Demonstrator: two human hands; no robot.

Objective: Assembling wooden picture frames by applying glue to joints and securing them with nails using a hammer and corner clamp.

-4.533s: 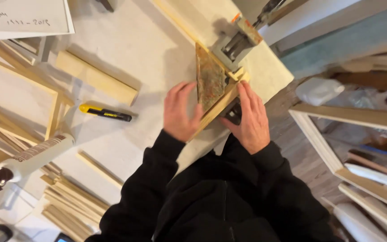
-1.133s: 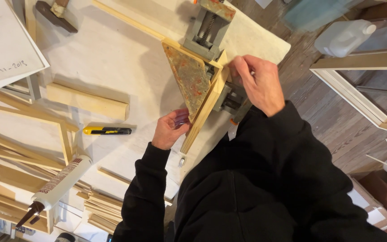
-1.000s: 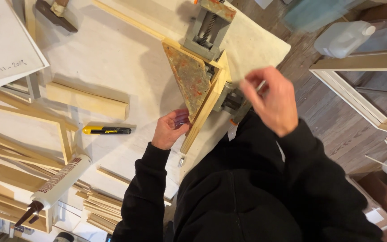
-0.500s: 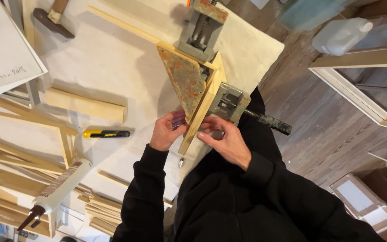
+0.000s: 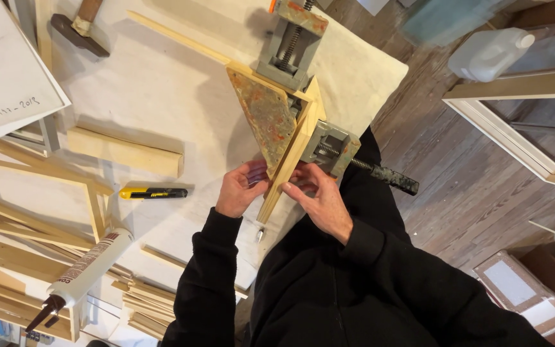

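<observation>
A grey metal corner clamp (image 5: 293,61) with a worn triangular plate (image 5: 266,115) holds two pale wooden strips at a right angle on the white-covered table (image 5: 162,103). The near strip (image 5: 290,160) runs down toward me. My left hand (image 5: 242,188) grips this strip from the left, at the plate's lower tip. On the strip's right side, just below the second clamp jaw (image 5: 329,146), my right hand (image 5: 316,196) pinches it. A dark screw handle (image 5: 390,178) sticks out to the right of that jaw.
A yellow utility knife (image 5: 153,192) lies left of my hands, a wooden block (image 5: 126,153) above it. A caulk tube (image 5: 81,273), stacked wooden frames (image 5: 27,212) and strips lie at the left. A hammer (image 5: 75,29) is at the top left, a white jug (image 5: 489,51) on the floor.
My right hand let go of the clamp's screw handle, swung across and came down onto the near strip beside my left hand. The left hand stayed on the strip.
</observation>
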